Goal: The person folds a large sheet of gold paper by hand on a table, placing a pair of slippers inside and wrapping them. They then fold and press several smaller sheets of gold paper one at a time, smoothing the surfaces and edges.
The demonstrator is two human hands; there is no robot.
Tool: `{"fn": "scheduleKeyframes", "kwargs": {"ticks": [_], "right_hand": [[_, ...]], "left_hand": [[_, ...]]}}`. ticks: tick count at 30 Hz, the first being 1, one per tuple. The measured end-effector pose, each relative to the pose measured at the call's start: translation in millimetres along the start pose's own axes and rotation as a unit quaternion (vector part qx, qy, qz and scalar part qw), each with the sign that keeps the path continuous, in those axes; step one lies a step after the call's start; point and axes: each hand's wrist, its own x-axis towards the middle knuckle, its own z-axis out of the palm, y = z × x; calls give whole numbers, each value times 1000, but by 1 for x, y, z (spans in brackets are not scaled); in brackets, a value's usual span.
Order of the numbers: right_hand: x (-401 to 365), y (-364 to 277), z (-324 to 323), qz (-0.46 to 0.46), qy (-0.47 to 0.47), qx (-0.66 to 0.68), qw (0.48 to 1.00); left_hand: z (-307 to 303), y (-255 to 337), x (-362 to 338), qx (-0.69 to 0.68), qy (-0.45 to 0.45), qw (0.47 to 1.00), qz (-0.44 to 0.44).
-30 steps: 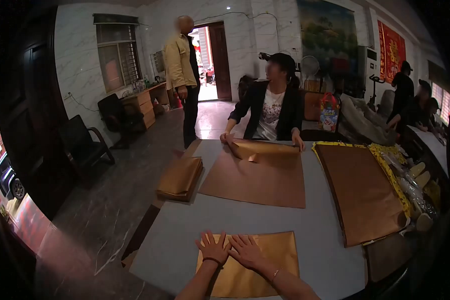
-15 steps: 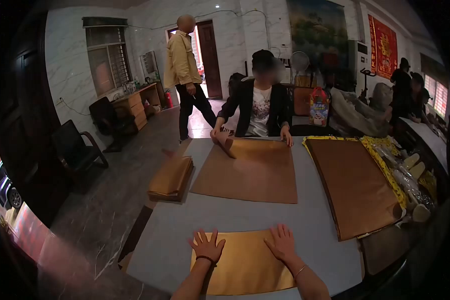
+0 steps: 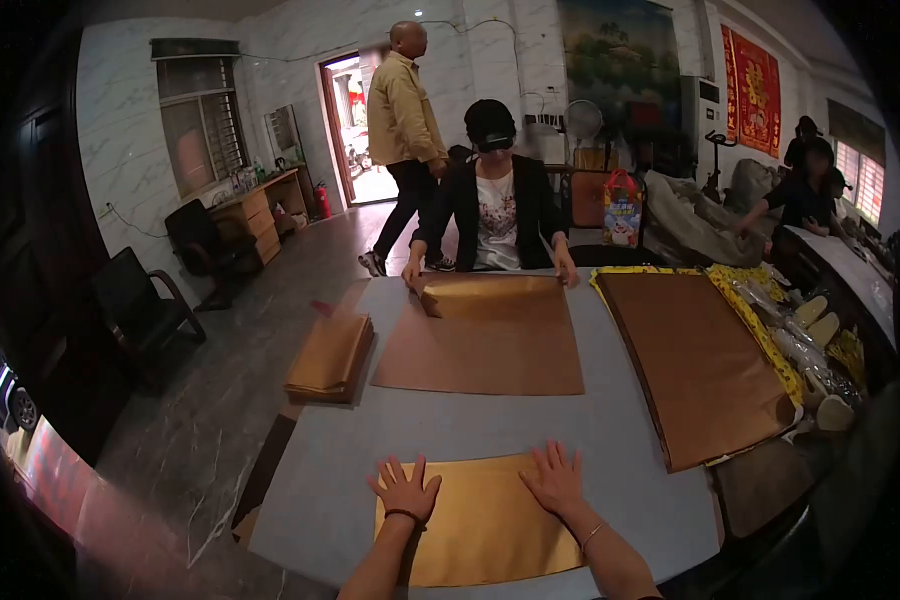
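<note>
A golden sheet (image 3: 482,535), looking like folded paper, lies flat on the table close to me. My left hand (image 3: 407,490) rests on its upper left corner, fingers spread. On the upper right part of the same sheet lies my right hand (image 3: 556,484), palm down with the fingers apart. Beyond it, a larger brown sheet (image 3: 490,355) lies before a seated co-worker (image 3: 495,200). That person's hands are at its far edge, where a golden underside shows in the lifted part.
A stack of folded golden-brown sheets (image 3: 328,358) sits at the table's left edge. To the right is a big pile of brown sheets (image 3: 700,365) on yellow wrapping, beside plastic-wrapped shoe-like items (image 3: 820,325). A person in a tan jacket (image 3: 402,110) is walking behind the co-worker.
The person in the tan jacket has walked right. The co-worker's far-left corner of the brown sheet has come down and toward its edge. My hands stay spread on the golden sheet; the view shifted slightly.
</note>
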Motion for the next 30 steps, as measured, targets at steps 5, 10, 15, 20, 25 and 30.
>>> {"fn": "scheduleKeyframes", "kwargs": {"ticks": [5,10,15,20,25,30], "right_hand": [[1,0,-5,-22,18,-31,999],[-38,-15,1,-195,72,-73,975],[-109,-48,-27,-194,-37,-97,975],[-137,-36,-21,-175,-34,-75,981],[-141,-40,-28,-150,-18,-72,986],[-140,-39,-28,-134,-46,-95,985]], "left_hand": [[7,-2,-2,-13,30,999,9],[1,2,-3,-6,20,1000,0],[6,-1,-1,5,38,999,10],[-3,2,-4,13,9,1000,4],[-4,3,-5,19,16,1000,3],[4,0,0,6,10,1000,1]]}}
